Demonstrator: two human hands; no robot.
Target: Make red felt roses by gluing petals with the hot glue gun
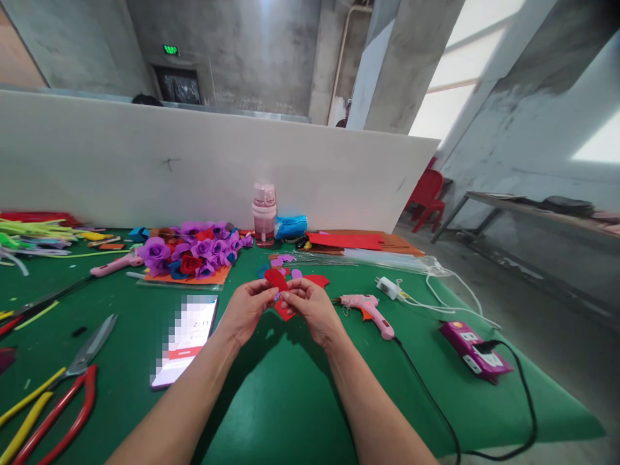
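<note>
Over green table (276,413), left hand (245,309), right hand (312,308) pinching red piece (275,278); nearby, one phone (186,342), one glue gun (363,304).

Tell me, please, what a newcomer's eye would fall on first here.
Probably the heap of mostly purple flowers, towards the back of the green table, left of the pink bottle. Next might come the red piece held between the left hand and right hand at the centre, then the pink glue gun lying to their right.
</note>
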